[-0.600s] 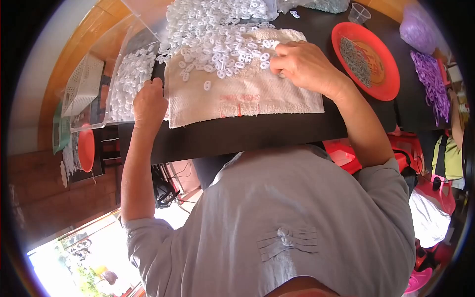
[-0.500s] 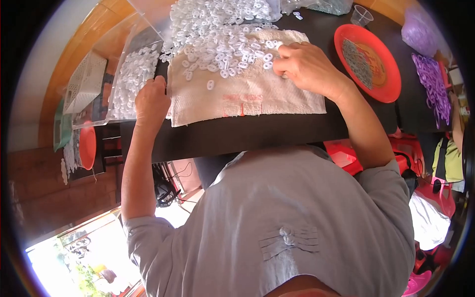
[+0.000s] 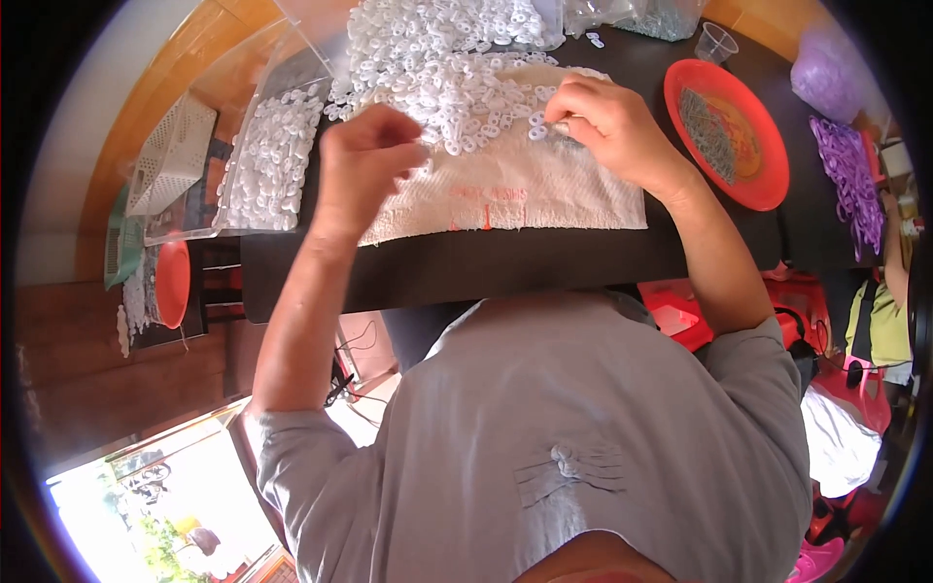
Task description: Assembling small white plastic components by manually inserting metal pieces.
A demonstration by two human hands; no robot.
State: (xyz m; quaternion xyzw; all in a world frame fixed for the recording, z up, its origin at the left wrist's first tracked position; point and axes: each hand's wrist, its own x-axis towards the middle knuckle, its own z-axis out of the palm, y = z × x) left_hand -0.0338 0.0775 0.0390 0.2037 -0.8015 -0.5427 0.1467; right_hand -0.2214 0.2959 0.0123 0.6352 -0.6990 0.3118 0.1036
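- Where the black table point(image 3: 505, 267) fills the upper middle of the head view, a cream woven cloth point(image 3: 525, 194) lies flat on it, near edge close to the table's front edge.
- Big heap of small white plastic rings point(image 3: 447, 58) covers the cloth's far half and spills past it toward the table's far side.
- Clear plastic tray point(image 3: 258, 146) at the table's left end, holding more white rings; white lattice basket point(image 3: 170, 155) just left of it, off the table.
- Red round plate point(image 3: 729, 131) right of the cloth, small grey metal pieces inside; clear cup point(image 3: 716, 42) beyond it.
- Purple pieces point(image 3: 850, 180) along the table's right end, purple bag point(image 3: 826, 73) behind them.
- Left hand point(image 3: 364, 170): raised over the cloth's left part, fingers bunched to a pinch at the heap's near edge; cannot tell what they grip.
- Right hand point(image 3: 607, 126): resting on the cloth's far right part, fingers curled down onto rings at the heap's edge; grip hidden, cannot tell.
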